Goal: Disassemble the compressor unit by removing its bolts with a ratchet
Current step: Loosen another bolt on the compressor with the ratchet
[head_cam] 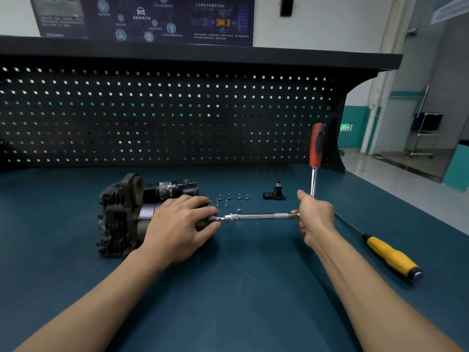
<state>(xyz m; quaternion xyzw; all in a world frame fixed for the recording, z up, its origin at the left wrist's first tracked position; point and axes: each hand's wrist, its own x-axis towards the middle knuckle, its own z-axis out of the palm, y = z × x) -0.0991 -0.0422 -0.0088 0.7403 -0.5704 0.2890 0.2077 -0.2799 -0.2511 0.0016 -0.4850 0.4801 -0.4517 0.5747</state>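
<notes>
Several loose bolts (226,203) stand just behind the ratchet (314,179).

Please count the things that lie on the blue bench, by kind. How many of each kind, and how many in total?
Compressor unit: 1
Ratchet: 1
Yellow screwdriver: 1
Small black part: 1
Loose bolts: 7
Total: 11

Grimy finned compressor unit (119,217) on its side at 9 o'clock; loose bolts (229,200) at 12; red-handled ratchet (316,148) upright at 2, extension meeting compressor.
</notes>
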